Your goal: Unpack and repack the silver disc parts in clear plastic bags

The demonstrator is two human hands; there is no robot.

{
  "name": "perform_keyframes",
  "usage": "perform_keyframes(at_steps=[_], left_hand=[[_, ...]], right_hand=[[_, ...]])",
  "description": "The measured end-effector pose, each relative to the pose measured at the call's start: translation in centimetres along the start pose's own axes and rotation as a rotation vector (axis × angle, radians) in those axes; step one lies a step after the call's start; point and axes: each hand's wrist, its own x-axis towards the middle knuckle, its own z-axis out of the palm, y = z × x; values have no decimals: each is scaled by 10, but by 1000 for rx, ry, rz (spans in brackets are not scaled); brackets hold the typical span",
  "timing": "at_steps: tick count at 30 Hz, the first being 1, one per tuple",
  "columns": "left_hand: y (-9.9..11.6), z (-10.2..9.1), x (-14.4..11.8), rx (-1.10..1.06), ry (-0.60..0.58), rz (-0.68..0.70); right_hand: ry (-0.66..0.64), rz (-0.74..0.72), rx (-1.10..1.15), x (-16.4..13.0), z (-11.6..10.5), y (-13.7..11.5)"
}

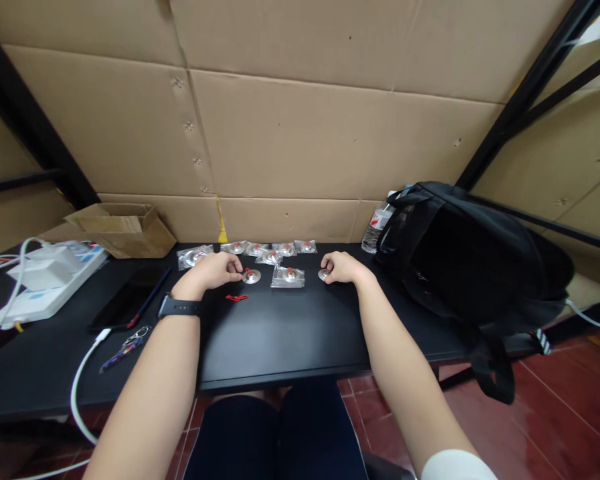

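Note:
My left hand is closed in a pinch at the left rim of a small round silver disc with a red centre, which lies on the black table. Between thumb and fingers, my right hand grips another silver disc, mostly covered by the fingertips. Midway between the hands, a similar disc in a clear plastic bag lies flat. Behind are several more bagged discs, and one larger clear packet sits just behind my left hand. A red cord lies in front of the left disc.
At the left are an open cardboard box, a white power strip, a dark phone, a pen and a keychain. A black backpack and a water bottle stand right. Cardboard walls the back.

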Motion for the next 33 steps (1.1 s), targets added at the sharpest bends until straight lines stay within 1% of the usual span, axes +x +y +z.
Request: perform_keyframes(at_steps=[2, 4, 6, 9, 11, 12, 15, 18, 22, 24, 27, 30, 33], left_hand=[[-1, 1, 1, 16, 4, 16], [5, 4, 2, 38, 43, 43], [17, 8, 1, 62, 75, 62], [35, 16, 0, 129, 81, 47], [43, 21, 0, 182, 133, 25], [45, 23, 1, 204, 168, 13], [47, 27, 2, 255, 219, -10], [45, 29, 3, 292, 229, -24], [44, 30, 4, 300, 227, -35], [46, 31, 5, 266, 247, 1], [55, 35, 6, 173, 323, 95], [67, 41, 7, 69, 382, 153], [78, 47, 9, -23, 423, 173]], right_hand=[[-1, -15, 9, 1, 1, 0], [14, -79, 22, 1, 2, -4], [70, -203, 74, 3, 7, -12], [160, -424, 211, 6, 19, -32], [174, -527, 249, 9, 28, -45], [176, -554, 245, 10, 32, -51], [172, -549, 177, 12, 39, -60], [139, -500, 107, 12, 40, -61], [106, -428, 70, 12, 40, -62], [108, -403, 49, 11, 40, -64], [143, -368, 33, 9, 39, -66], [196, -403, 140, 9, 39, -67], [265, -457, 421, 10, 39, -70]])
